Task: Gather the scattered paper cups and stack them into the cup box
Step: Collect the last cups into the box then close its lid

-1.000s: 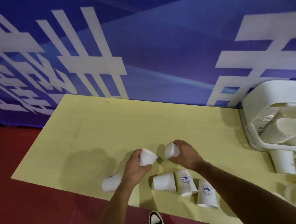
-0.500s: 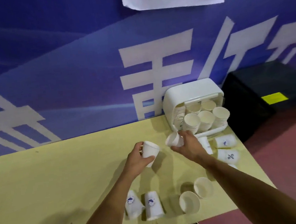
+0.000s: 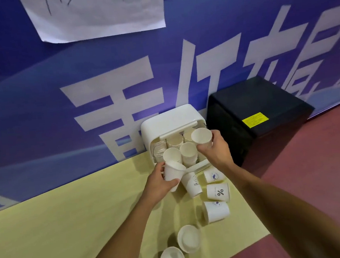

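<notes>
Dim indoor light, soft shadows under the arms, wide-angle bending at edges, slight blur

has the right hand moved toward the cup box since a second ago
Yes. The right hand, gripping a paper cup, has gone from the table in front of the cup box up to its open front, right side.

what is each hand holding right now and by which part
The left hand grips a white paper cup round its side wall; the right hand holds a second white paper cup by its lower side wall.
</notes>
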Available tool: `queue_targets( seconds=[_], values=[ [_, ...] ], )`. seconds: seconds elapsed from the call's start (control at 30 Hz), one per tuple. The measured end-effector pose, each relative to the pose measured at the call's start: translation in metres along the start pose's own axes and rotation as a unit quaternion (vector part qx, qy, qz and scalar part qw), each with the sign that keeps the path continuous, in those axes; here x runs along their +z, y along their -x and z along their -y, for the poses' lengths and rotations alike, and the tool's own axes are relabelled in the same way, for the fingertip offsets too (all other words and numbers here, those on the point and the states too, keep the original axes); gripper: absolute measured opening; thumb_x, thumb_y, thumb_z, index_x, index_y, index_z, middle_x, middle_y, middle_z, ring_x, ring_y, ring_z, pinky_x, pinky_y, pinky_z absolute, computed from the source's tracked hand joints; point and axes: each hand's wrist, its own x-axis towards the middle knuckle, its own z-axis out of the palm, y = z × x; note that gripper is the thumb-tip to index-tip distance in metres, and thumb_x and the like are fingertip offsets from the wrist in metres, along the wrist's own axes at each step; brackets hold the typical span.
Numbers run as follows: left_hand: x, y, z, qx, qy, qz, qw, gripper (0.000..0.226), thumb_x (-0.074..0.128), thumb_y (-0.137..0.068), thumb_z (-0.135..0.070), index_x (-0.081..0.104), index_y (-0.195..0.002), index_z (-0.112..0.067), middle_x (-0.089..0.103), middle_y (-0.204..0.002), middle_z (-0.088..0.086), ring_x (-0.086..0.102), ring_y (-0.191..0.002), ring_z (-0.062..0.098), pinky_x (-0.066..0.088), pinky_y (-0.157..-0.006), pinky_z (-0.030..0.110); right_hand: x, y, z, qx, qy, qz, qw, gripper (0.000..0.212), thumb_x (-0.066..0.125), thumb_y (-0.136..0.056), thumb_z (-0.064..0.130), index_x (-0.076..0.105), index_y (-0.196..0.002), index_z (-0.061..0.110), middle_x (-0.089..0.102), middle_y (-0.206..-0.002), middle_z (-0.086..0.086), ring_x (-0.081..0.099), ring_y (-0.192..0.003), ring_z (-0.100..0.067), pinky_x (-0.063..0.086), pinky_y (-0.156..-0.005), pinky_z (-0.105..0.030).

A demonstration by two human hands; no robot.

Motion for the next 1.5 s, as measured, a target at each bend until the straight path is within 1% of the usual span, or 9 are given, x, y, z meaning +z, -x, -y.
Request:
queue_targets(
  seconds=[0.27, 0.4, 0.6, 0.8, 0.93, 1.07, 1.2, 1.3, 1.5],
  values=[
    [0.019, -0.020, -0.002, -0.016, -0.004, -0.026, 1.000, 0.074, 0.082, -0.073, -0.025, 0.044, -0.136, -0.025, 0.058, -0.119, -0.006, 0.057, -0.103, 0.010, 0.044, -0.081, 0.023, 0.003, -0.035, -0.008, -0.006, 0.010, -0.059, 0.998, 0.056, 0.071, -0.074, 0.042, 0.045, -0.123, 0.032, 0.060, -0.113, 0.008, 0.061, -0.097, -0.016, 0.054, -0.081, -0.037],
    [0.027, -0.023, -0.004, -0.019, 0.003, -0.030, 0.999, 0.069, 0.082, -0.074, -0.021, 0.046, -0.133, -0.025, 0.058, -0.117, -0.005, 0.056, -0.100, 0.006, 0.042, -0.072, 0.013, 0.010, -0.042, -0.021, -0.009, 0.023, -0.039, 0.999, 0.056, 0.072, -0.076, 0.040, 0.042, -0.123, 0.035, 0.059, -0.115, 0.009, 0.062, -0.098, -0.016, 0.056, -0.081, -0.040],
    [0.032, -0.017, -0.005, -0.026, 0.013, -0.029, 0.999, 0.069, 0.081, -0.075, -0.023, 0.044, -0.134, -0.025, 0.057, -0.120, -0.005, 0.055, -0.105, 0.010, 0.042, -0.077, 0.018, 0.015, -0.047, -0.044, -0.006, 0.085, 0.004, 0.996, 0.056, 0.070, -0.081, 0.043, 0.041, -0.128, 0.033, 0.059, -0.122, 0.005, 0.062, -0.103, -0.020, 0.057, -0.079, -0.042],
    [0.026, -0.012, -0.003, -0.030, 0.012, -0.042, 0.999, 0.066, 0.080, -0.076, -0.023, 0.045, -0.132, -0.027, 0.056, -0.118, -0.007, 0.056, -0.104, 0.011, 0.043, -0.079, 0.021, 0.020, -0.044, -0.052, 0.008, 0.111, 0.012, 0.994, 0.077, 0.076, -0.083, 0.037, 0.034, -0.146, 0.022, 0.046, -0.145, -0.003, 0.050, -0.131, -0.024, 0.051, -0.101, -0.042],
    [0.023, -0.013, -0.003, -0.032, 0.019, -0.056, 0.998, 0.070, 0.081, -0.076, -0.027, 0.044, -0.136, -0.027, 0.058, -0.122, -0.006, 0.058, -0.105, 0.011, 0.045, -0.081, 0.023, 0.026, -0.030, -0.045, -0.053, 0.117, 0.012, 0.992, 0.065, 0.069, -0.089, 0.035, 0.040, -0.145, 0.019, 0.046, -0.148, -0.001, 0.048, -0.132, -0.022, 0.048, -0.103, -0.041],
    [0.022, -0.014, -0.006, -0.025, 0.034, -0.078, 0.996, 0.074, 0.080, -0.077, -0.030, 0.042, -0.140, -0.027, 0.059, -0.124, -0.003, 0.060, -0.105, 0.013, 0.047, -0.080, 0.024, 0.034, -0.007, -0.029, -0.079, 0.046, 0.104, 0.990, 0.060, 0.067, -0.089, 0.050, 0.053, -0.139, 0.018, 0.057, -0.137, 0.003, 0.054, -0.124, -0.013, 0.044, -0.101, -0.029],
    [0.022, -0.011, -0.006, -0.013, 0.046, -0.077, 0.996, 0.071, 0.081, -0.075, -0.032, 0.044, -0.136, -0.032, 0.062, -0.119, -0.006, 0.062, -0.100, 0.010, 0.052, -0.082, 0.025, 0.044, 0.009, -0.026, -0.026, -0.022, 0.218, 0.975, 0.076, 0.070, -0.078, 0.066, 0.057, -0.137, 0.020, 0.066, -0.125, 0.005, 0.061, -0.113, -0.009, 0.049, -0.101, -0.030],
    [0.023, -0.009, -0.007, -0.011, 0.049, -0.075, 0.996, 0.069, 0.081, -0.076, -0.030, 0.045, -0.135, -0.032, 0.061, -0.113, -0.009, 0.063, -0.097, 0.006, 0.050, -0.078, 0.018, 0.052, 0.015, -0.028, -0.017, -0.018, 0.234, 0.972, 0.085, 0.072, -0.067, 0.077, 0.059, -0.134, 0.027, 0.072, -0.112, 0.010, 0.067, -0.101, -0.004, 0.055, -0.094, -0.034],
    [0.025, -0.003, 0.000, -0.012, 0.045, -0.047, 0.998, 0.069, 0.083, -0.073, -0.027, 0.046, -0.131, -0.033, 0.060, -0.111, -0.011, 0.060, -0.100, 0.006, 0.048, -0.080, 0.020, 0.043, 0.019, -0.026, -0.011, -0.015, 0.194, 0.981, 0.047, 0.080, -0.078, 0.047, 0.059, -0.114, 0.025, 0.068, -0.104, 0.014, 0.065, -0.097, -0.009, 0.053, -0.085, -0.023]
  ],
)
